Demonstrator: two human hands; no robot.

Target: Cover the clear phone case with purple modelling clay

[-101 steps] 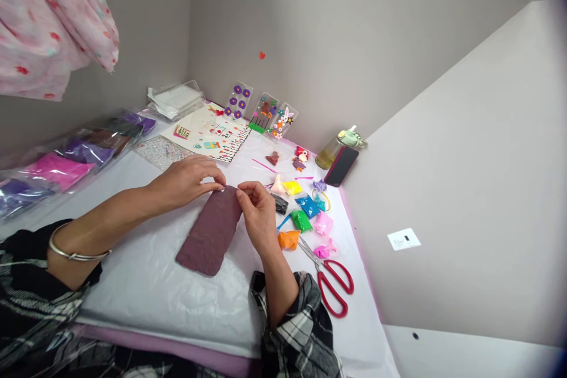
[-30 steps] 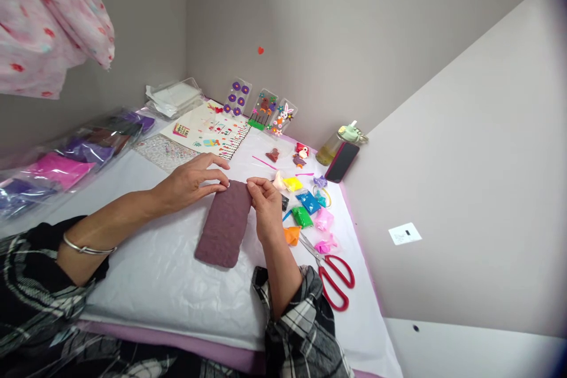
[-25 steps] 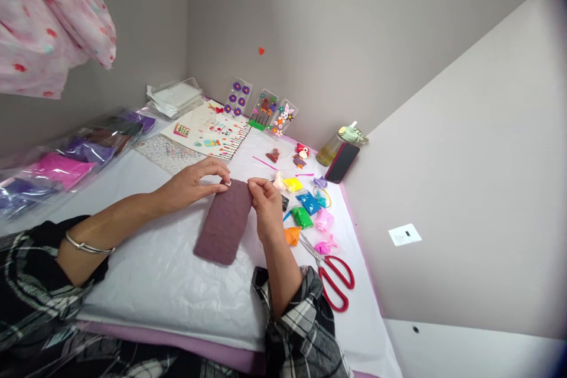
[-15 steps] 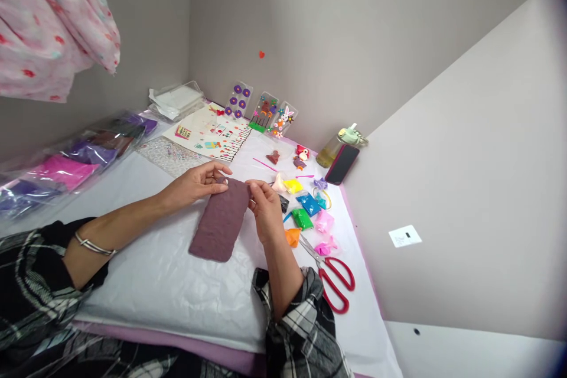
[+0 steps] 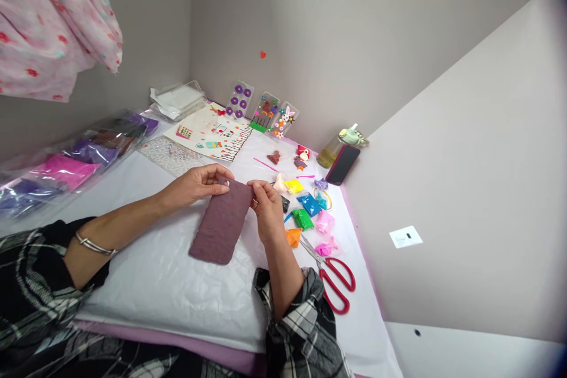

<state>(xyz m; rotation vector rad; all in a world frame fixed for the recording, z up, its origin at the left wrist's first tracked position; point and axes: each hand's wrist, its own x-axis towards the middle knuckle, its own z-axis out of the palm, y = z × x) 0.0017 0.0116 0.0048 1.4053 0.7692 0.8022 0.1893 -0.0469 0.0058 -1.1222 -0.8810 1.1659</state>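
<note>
A flat brownish-purple rectangle of clay, shaped like a phone case (image 5: pixel 221 224), is tilted above the white padded surface. My left hand (image 5: pixel 201 183) pinches its upper left corner between thumb and fingers; a small pale spot shows there. At the upper right corner, the fingertips of my right hand (image 5: pixel 267 208) are closed on the edge. Small packets of coloured clay lie just right of that hand, among them a blue packet (image 5: pixel 309 204), a green packet (image 5: pixel 302 218) and an orange packet (image 5: pixel 293 237). What lies under the piece is hidden.
Red-handled scissors (image 5: pixel 334 283) lie at the right. Behind are a bottle (image 5: pixel 330 153), a phone (image 5: pixel 342 165), decorated clear cases (image 5: pixel 264 112) against the wall and a drawing sheet (image 5: pixel 199 130). Large clay bags (image 5: pixel 71 171) line the left; floral cloth (image 5: pixel 57 23) hangs above.
Almost nothing differs. Both hands keep hold of the clay phone case's top corners, and the view has shifted very slightly.
</note>
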